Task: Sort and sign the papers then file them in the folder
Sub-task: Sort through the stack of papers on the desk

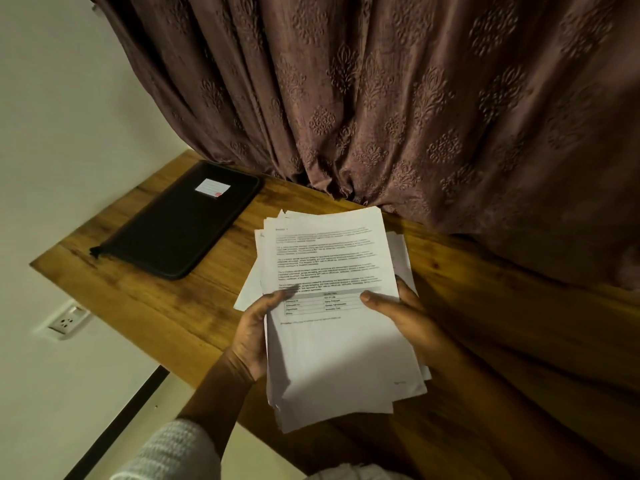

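Left hand (254,329) grips the left edge of the papers (332,258), thumb on the top sheet, and the right hand (407,318) grips the right edge the same way. The stack is ragged, with sheets fanned out at its far and left sides, and is held over the near middle of the table (145,306). To sort well, loosen both grips, tap the stack square on the wood, then peel sheets off singly with a thumb. The folder (180,220) lies closed at the far left, well apart. Bare wood between the two offers room for piles. The curtain (381,98) crowds the far edge.
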